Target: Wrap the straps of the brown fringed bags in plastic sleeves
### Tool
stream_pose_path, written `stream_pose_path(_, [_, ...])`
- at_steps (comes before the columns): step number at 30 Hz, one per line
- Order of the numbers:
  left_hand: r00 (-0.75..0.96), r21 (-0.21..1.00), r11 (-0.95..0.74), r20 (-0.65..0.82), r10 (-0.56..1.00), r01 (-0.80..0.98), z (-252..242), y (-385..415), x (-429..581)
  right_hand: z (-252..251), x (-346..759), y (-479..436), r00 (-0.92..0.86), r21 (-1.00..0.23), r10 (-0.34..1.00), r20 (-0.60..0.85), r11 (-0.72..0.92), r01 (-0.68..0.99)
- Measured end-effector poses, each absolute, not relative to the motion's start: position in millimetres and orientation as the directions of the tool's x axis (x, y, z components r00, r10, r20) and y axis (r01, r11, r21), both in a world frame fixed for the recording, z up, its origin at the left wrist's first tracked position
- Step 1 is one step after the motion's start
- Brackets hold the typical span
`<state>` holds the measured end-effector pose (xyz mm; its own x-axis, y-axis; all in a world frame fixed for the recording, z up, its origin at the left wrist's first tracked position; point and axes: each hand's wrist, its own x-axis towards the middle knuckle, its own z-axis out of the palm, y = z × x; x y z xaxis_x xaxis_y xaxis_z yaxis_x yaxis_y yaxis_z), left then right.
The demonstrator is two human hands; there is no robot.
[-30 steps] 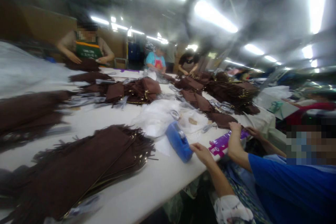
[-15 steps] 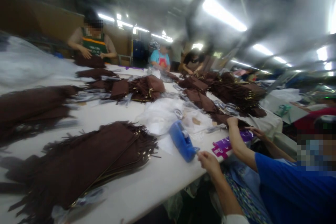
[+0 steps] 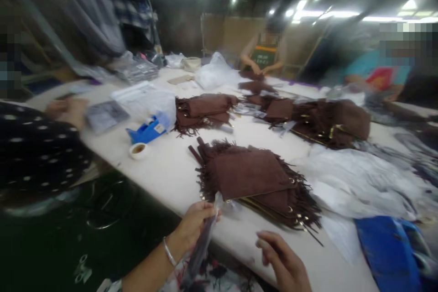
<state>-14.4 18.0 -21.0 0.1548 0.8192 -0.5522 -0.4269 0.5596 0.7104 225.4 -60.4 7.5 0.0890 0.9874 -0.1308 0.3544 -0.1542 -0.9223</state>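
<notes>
My left hand (image 3: pixel 195 224) is closed on the top of a clear plastic bag (image 3: pixel 201 248) that hangs down over the table's near edge. My right hand (image 3: pixel 285 262) hovers just to the right of it at the edge, its fingers curled in; I cannot make out anything in them. Right behind both hands lies a stack of brown fringed suede pouches (image 3: pixel 251 178) with gold studs, on the white table (image 3: pixel 164 169). Neither hand touches the stack.
A blue tape dispenser (image 3: pixel 388 246) sits at the near right beside heaped white plastic (image 3: pixel 359 182). More brown pouch piles (image 3: pixel 201 109) (image 3: pixel 328 121) lie farther back. A second blue dispenser (image 3: pixel 147 131) and a small white cup (image 3: pixel 138 150) stand left. A person's dotted sleeve (image 3: pixel 34 150) is at left; other workers are at the far end.
The view has swung left along the table. My right hand has left the blue tape dispenser and come back to the near edge; my left hand now grips a clear plastic bag.
</notes>
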Motion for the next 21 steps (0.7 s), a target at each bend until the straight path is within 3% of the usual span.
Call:
stream_pose_path(3, [0.180,0.723,0.554,-0.532,0.828,-0.413,-24,16,-18,12,168,-16,-0.172,-0.957,0.984,-0.039,0.013,0.291])
stream_pose_path(7, [0.187,0.753,0.522,-0.491,0.851,-0.401,-27,20,-25,9,137,15,-0.344,-0.907,0.937,0.063,0.198,0.373])
stream_pose_path(11, [0.245,0.755,0.523,-0.462,0.852,-0.395,-25,24,-27,3,134,21,-0.392,-0.812,0.917,0.077,0.286,0.509])
stream_pose_path(21, [0.332,0.721,0.522,-0.406,0.851,-0.456,-21,16,-32,9,128,23,-0.388,-0.657,0.921,-0.033,0.272,0.703])
